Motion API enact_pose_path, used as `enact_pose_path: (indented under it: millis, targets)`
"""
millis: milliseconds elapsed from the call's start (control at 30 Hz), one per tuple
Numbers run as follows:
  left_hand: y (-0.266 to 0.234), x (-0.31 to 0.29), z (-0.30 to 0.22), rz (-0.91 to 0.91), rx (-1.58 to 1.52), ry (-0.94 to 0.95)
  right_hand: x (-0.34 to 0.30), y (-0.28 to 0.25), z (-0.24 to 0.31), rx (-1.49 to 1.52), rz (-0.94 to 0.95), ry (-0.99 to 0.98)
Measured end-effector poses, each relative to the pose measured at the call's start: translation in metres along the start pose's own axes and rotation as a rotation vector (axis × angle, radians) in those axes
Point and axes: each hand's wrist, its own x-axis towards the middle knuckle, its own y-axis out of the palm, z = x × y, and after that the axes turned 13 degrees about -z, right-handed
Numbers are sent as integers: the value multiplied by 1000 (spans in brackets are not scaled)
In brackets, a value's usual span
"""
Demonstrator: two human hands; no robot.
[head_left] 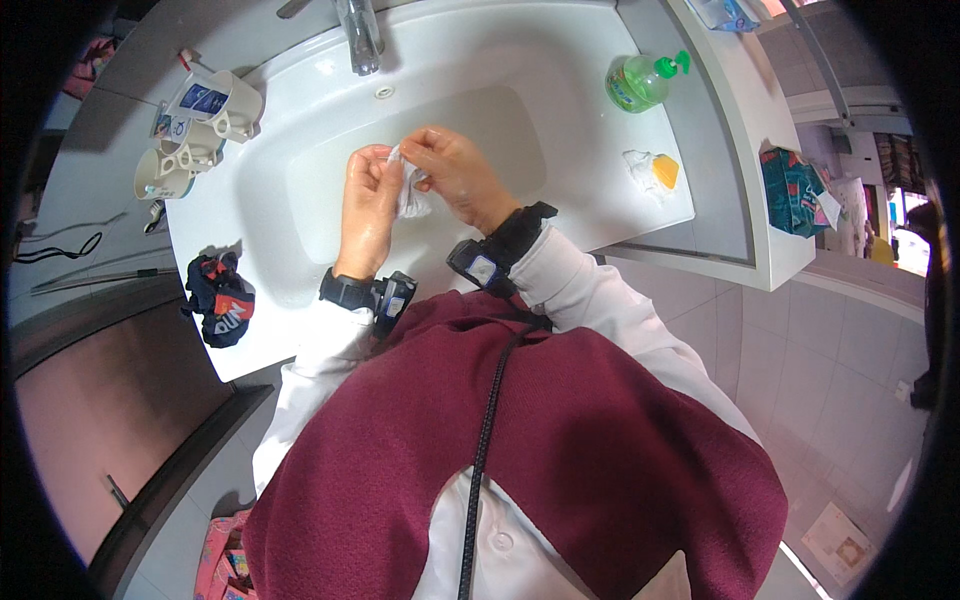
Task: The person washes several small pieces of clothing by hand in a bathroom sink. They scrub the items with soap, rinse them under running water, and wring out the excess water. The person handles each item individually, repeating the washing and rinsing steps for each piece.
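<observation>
Over sink point(268, 215) | left hand point(370, 195), right hand point(460, 172) | pinching white cloth point(411, 204)

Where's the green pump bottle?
In the head view, the green pump bottle sits on the right ledge of the white sink, farther back than the small yellow block.

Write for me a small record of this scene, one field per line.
Left hand: pinching a small, crumpled white cloth
Right hand: pinching the same cloth
Place: above a glossy white basin
Left edge: crumpled dark fabric with red patch
Back left: cream handled mugs
Right side: translucent green pump bottle; yellow-and-white item, kind unclear
Far edge: shiny metal faucet
</observation>
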Motion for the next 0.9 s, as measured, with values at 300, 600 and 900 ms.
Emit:
enact_pose_path:
  millis: [300, 600, 900]
  targets:
    - [-7, 2, 9, -58, 133, 169, 6, 0, -22, -159, -84, -46]
    - [-2, 10, 24, -152, 148, -276, 5, 11, -13, -1091, -168, -994]
    - [-29, 11, 46, 142, -204, -371, -16, 16, -6, -1139, -205, -986]
